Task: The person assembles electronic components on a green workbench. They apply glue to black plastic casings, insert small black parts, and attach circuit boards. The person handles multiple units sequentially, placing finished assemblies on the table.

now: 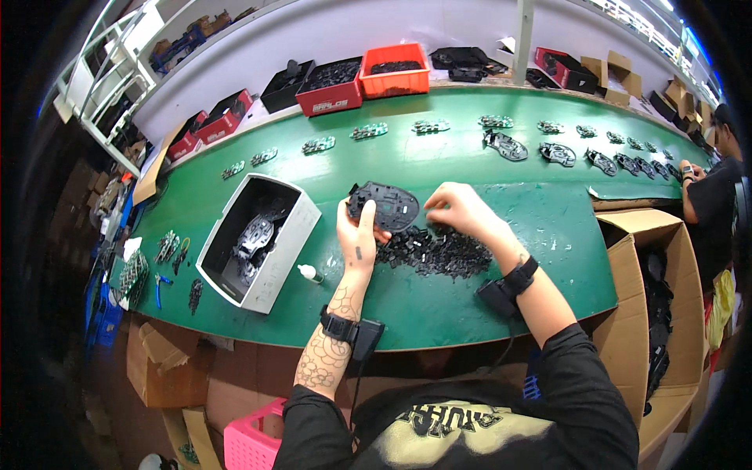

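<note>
My left hand (pixel 359 233) grips a black computer mouse shell (pixel 393 205) by its left side, thumb on top, with the shell's inner side facing up. Just right of the shell hovers my right hand (pixel 460 210), its thumb and fingertips pinched together. Whatever those fingertips hold, if anything, is too small to make out. Below both hands a pile of small black plastic parts (pixel 446 252) is spread on the green table (pixel 352 317). A small white bottle (pixel 310 273) lies beside my left forearm.
A grey bin (pixel 301 222) with mouse shells stands left. Green circuit boards (pixel 369 131) and black shells (pixel 505 146) line the table's far side. Behind them sit an orange crate (pixel 395 81) and red boxes (pixel 329 102). A cardboard box (pixel 627 274) and a co-worker (pixel 717 180) are right.
</note>
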Action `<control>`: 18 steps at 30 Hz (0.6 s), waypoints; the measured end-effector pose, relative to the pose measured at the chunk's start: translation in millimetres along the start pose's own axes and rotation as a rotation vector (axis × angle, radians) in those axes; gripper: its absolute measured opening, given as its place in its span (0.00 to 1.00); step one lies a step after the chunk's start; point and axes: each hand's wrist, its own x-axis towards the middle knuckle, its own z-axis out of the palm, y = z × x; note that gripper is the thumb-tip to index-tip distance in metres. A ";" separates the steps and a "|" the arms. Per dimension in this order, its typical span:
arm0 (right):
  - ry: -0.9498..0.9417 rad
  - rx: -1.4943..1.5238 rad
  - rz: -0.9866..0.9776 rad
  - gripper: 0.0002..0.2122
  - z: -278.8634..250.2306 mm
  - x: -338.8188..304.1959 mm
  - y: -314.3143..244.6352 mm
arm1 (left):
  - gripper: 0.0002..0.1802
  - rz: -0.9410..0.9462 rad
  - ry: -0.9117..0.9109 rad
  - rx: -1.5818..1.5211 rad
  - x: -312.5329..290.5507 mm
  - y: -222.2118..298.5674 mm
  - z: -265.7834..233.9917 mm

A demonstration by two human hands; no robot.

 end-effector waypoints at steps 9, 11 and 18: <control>-0.126 -0.027 0.033 0.09 -10.4 2.0 4.1 | 0.17 0.017 -0.018 -0.023 1.6 0.0 -3.1; -0.175 -0.104 0.084 0.08 -9.2 2.3 -1.3 | 0.18 0.016 -0.030 -0.021 1.8 0.4 -4.0; 0.271 0.070 -0.124 0.06 4.8 6.4 -1.5 | 0.18 0.034 -0.097 0.091 -1.6 3.3 0.4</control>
